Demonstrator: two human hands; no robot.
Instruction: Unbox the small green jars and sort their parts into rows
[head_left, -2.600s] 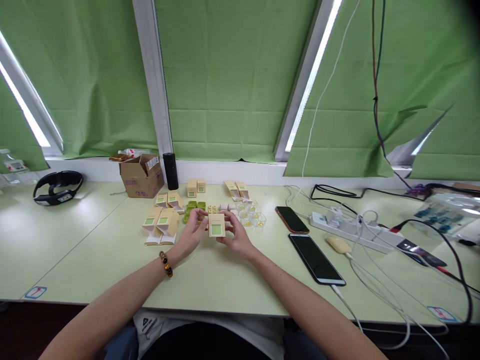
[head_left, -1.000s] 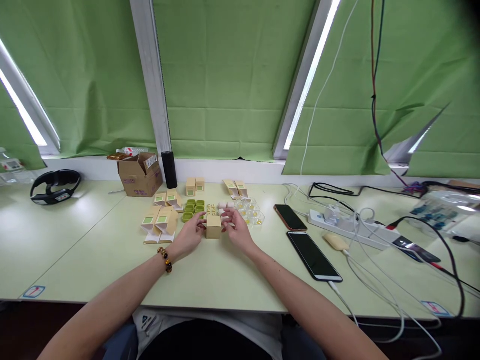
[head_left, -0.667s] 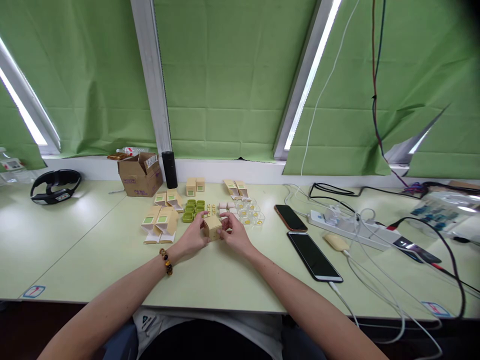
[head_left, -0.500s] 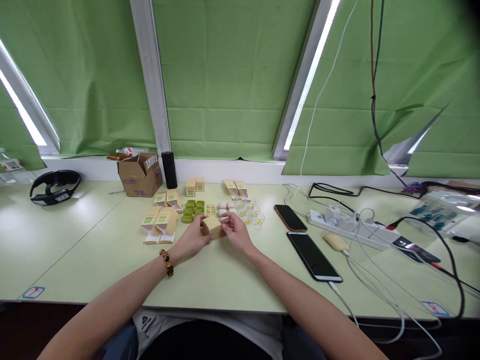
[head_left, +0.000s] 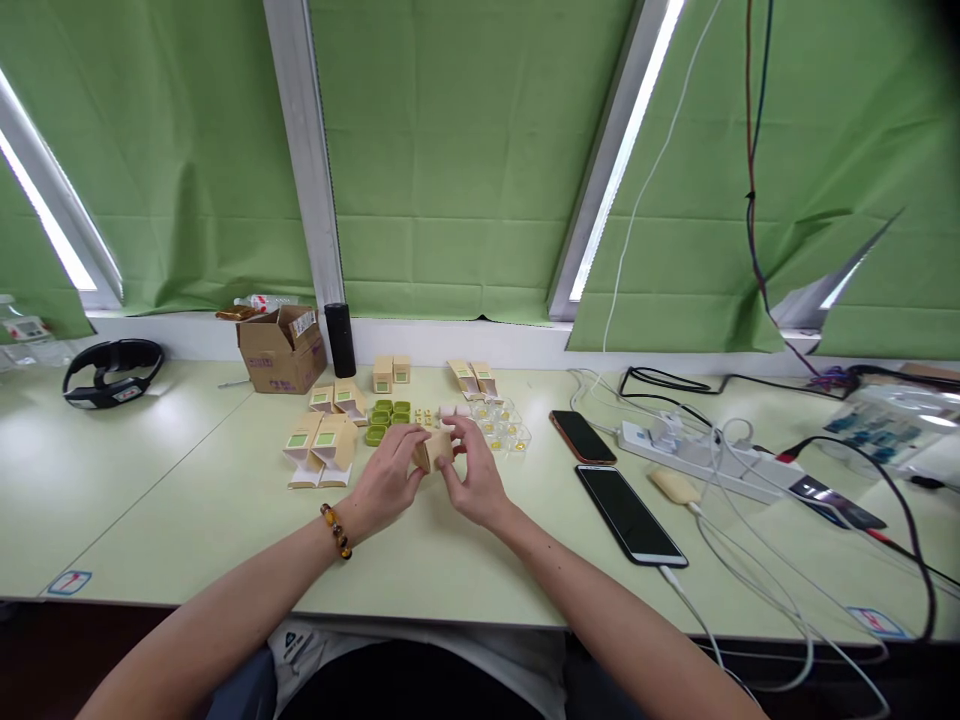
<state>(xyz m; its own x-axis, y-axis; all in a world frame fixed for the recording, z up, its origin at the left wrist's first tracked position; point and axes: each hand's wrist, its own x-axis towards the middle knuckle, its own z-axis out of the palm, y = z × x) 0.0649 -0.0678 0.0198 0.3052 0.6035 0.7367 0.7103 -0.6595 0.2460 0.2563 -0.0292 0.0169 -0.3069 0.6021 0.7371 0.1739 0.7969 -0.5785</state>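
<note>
Between my two hands is a small tan cardboard box point(head_left: 433, 452), held just above the table. My left hand point(head_left: 388, 474) grips its left side, and my right hand point(head_left: 475, 474) has thumb and fingers on its right side. Behind the hands stand several small green containers point(head_left: 388, 418), tiny yellowish pieces point(head_left: 423, 416), pale pink cylinders point(head_left: 453, 411) partly covered by my right hand, and clear cups with yellow bits point(head_left: 504, 425). To the left are tan cartons with green-edged windows point(head_left: 321, 445), their flaps open.
Two closed cartons point(head_left: 391, 373) and two flattened-looking ones point(head_left: 472, 379) stand at the back. A brown cardboard box point(head_left: 282, 350) and black cylinder point(head_left: 340, 340) are back left, beyond a headset point(head_left: 112, 374). On the right lie two phones point(head_left: 630, 513), a power strip point(head_left: 705, 460) and tangled cables.
The small box has been turned and tilted up between my hands. My right fingers have shifted up over its edge, with the thumb now on its face.
</note>
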